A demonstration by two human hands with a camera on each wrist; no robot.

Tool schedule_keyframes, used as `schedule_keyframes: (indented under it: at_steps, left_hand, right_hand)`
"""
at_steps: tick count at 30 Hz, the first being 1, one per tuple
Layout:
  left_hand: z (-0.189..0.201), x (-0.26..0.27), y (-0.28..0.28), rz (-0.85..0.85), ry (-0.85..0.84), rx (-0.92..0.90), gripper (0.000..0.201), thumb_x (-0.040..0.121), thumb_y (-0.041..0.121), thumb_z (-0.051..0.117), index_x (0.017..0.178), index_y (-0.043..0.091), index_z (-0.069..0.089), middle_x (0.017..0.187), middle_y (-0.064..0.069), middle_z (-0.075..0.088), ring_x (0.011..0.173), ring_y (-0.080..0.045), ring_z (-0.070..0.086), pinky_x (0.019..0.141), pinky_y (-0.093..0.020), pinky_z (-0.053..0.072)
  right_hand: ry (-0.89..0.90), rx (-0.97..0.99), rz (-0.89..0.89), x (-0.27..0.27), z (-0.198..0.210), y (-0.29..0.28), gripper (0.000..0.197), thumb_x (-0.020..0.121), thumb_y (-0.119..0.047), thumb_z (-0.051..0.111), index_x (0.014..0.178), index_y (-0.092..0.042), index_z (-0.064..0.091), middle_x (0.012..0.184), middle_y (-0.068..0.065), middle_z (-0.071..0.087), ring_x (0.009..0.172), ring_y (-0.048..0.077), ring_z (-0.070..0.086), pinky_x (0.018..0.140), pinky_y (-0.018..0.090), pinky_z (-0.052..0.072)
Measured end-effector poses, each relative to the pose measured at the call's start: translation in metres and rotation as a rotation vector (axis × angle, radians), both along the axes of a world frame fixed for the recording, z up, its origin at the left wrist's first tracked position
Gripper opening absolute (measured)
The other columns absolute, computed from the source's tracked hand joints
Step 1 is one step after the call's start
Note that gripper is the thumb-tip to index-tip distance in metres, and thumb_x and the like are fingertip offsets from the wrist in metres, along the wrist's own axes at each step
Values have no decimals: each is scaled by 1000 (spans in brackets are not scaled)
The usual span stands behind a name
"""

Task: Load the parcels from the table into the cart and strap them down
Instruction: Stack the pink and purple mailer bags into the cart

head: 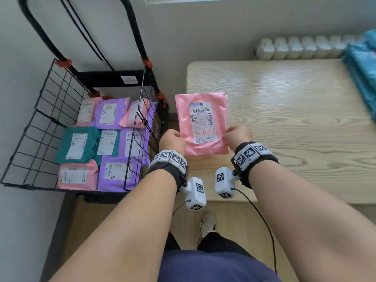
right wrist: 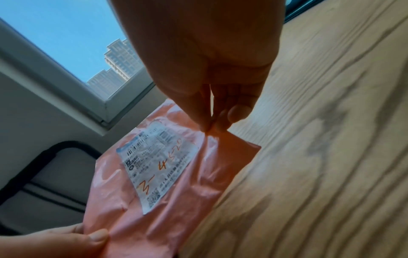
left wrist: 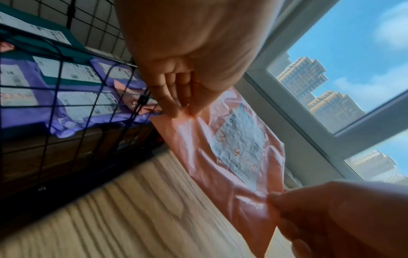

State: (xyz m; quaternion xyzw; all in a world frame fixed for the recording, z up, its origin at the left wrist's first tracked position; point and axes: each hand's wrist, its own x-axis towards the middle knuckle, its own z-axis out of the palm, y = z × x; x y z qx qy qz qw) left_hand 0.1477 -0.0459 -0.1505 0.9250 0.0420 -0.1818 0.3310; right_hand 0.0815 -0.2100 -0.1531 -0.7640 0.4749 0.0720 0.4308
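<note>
Both hands fwd | pinching pink parcel edges

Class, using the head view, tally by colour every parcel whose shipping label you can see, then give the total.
pink parcels: 4 (3 in the cart, 1 held)
purple parcels: 3
teal parcels: 2
Total: 9
</note>
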Motion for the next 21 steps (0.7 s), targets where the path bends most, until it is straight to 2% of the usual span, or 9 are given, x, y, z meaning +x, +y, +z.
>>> schedule_keyframes:
  at_steps: [4, 7, 9, 11, 13, 16, 19, 21]
  left_hand:
    - [4, 30, 47, 131, -34, -31, 25, 89, 5, 46, 105, 14, 63, 105, -4, 65, 83, -22, 54, 69, -26, 39]
    - [7, 53, 86, 247, -38, -72, 27, 85, 0, 44, 104, 11, 61, 103, -6, 65, 84, -25, 55, 69, -28, 40]
    - [9, 70, 116, 303, -48, -83, 24, 84, -2, 44, 101, 9, 57, 99, -6, 62, 84, -25, 54, 69, -29, 38]
    - [12, 89, 148, 303, -41, -61, 20, 85, -3, 42, 95, 12, 51, 95, -6, 58, 86, -25, 53, 70, -29, 37]
    - [11, 109, 182, 282, -33, -22, 21, 87, -2, 41, 94, 14, 52, 99, -8, 61, 94, -28, 57, 72, -29, 38]
    - [3, 140, 232, 249, -5, 35, 26, 89, 0, 43, 103, 12, 62, 112, -7, 64, 104, -29, 58, 76, -29, 39]
    - [-9, 169, 274, 188, 65, 67, 32, 88, 2, 45, 109, 14, 66, 119, -5, 65, 109, -27, 59, 78, -27, 39]
    - [-19, 186, 296, 159, 133, 76, 32, 89, 5, 46, 110, 13, 68, 119, -6, 65, 108, -29, 60, 77, -27, 40]
  right_hand:
    - [-56, 51, 63, 44, 14, 44, 24, 83, 1, 52, 83, -17, 69, 89, 9, 71, 87, 27, 69, 83, 42, 57]
    - [-82, 106, 101, 77, 18, 81, 24, 83, 1, 53, 90, -17, 67, 85, 9, 70, 78, 25, 70, 76, 41, 60]
    - [-96, 134, 112, 99, 21, 109, 23, 83, 1, 52, 87, -17, 66, 79, 11, 71, 72, 26, 72, 73, 42, 61]
    - [-104, 148, 115, 122, 23, 139, 24, 82, 1, 52, 83, -19, 66, 79, 11, 72, 71, 25, 72, 72, 42, 61]
    - [-110, 141, 133, 144, 21, 172, 24, 82, 0, 55, 81, -21, 67, 80, 8, 72, 70, 22, 72, 72, 38, 61]
    - [-100, 163, 161, 177, 10, 219, 22, 78, -4, 57, 74, -23, 68, 79, 5, 73, 73, 23, 72, 75, 39, 60]
    - [-54, 191, 183, 206, -9, 258, 24, 76, 0, 57, 68, -21, 65, 71, 5, 70, 69, 23, 70, 71, 34, 60]
    - [-9, 232, 206, 224, -24, 279, 23, 75, 2, 57, 69, -18, 67, 77, 9, 72, 74, 27, 72, 76, 39, 60]
